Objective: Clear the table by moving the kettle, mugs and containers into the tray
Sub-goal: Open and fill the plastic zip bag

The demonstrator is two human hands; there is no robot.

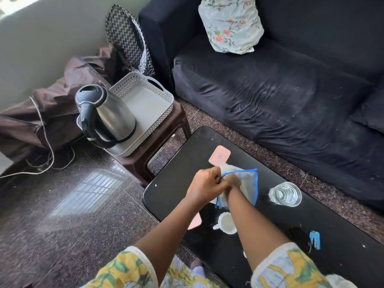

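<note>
The kettle (108,115) was shiny steel with a black plastic handle and lid. The tray (149,100) was matt grey plastic with perforated walls. My table (178,169) had a glossy black top. The pouch (248,183) was clear, crinkled plastic edged in blue, the tumbler (285,194) clear glass, the mug (226,223) glazed white. The sofa (270,90) wore matt dark cloth.
</note>
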